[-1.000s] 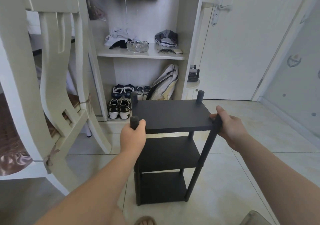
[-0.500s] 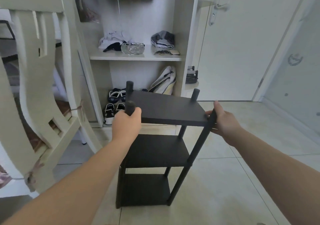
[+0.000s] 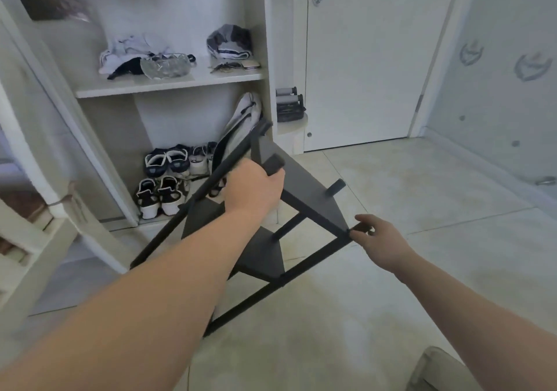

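A black three-tier shelf rack (image 3: pixel 304 193) hangs tilted steeply over the tiled floor, its top turned to the right. My left hand (image 3: pixel 253 192) grips the top of one corner post, whose black cap sticks out past my fingers. Lower right, my right hand (image 3: pixel 378 238) pinches the end of another corner post at the top shelf's near corner. The two lower shelves show dark behind my left forearm, which hides part of them.
An open white cabinet (image 3: pixel 168 88) stands behind, with clothes and a glass bowl (image 3: pixel 165 65) on its shelf, several shoes (image 3: pixel 162 192) and a bag (image 3: pixel 238 128) below. A white chair (image 3: pixel 39 216) is at left, a closed white door (image 3: pixel 361 59) at right.
The rack has gone from standing upright on the floor to steeply tilted, its top swung right and down. My right hand dropped lower with its post; the view tipped downward.
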The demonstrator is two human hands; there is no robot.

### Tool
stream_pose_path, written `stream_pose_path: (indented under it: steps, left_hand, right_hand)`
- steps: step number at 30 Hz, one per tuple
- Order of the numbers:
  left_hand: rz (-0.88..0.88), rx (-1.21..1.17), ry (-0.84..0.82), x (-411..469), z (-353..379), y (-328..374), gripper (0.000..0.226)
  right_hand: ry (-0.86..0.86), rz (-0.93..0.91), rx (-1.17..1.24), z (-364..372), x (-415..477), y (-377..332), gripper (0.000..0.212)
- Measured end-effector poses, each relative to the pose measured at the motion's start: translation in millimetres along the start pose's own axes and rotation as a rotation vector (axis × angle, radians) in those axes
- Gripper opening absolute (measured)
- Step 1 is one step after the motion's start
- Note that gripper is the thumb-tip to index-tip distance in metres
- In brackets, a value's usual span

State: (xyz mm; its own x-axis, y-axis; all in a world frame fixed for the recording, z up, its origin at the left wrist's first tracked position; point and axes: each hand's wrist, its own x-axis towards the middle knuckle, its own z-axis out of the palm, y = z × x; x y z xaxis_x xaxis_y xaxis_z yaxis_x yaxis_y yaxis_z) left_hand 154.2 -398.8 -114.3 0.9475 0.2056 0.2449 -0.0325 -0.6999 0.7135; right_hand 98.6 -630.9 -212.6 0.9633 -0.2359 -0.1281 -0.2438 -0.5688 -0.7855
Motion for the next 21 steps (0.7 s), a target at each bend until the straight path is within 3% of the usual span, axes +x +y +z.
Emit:
stream_pose_path:
  steps: [4, 9, 16, 21]
  left_hand:
    - [0.046, 0.134, -0.083, -8, 57, 12, 0.040]
    - [0.063, 0.321, -0.176, -18, 127, 9, 0.054]
    - [-0.007, 0.499, -0.443, -34, 215, -22, 0.073]
    - [0.000, 0.521, -0.687, -36, 260, -49, 0.066]
  right_hand:
    - [-0.050, -0.053, -0.150, 14, 6, 42, 0.059]
    - [-0.138, -0.047, -0.125, 40, 28, 81, 0.067]
    - [0.096, -0.006, -0.063, 43, 58, 142, 0.057]
    - [0.066, 0.020, -0.104, 49, 72, 187, 0.056]
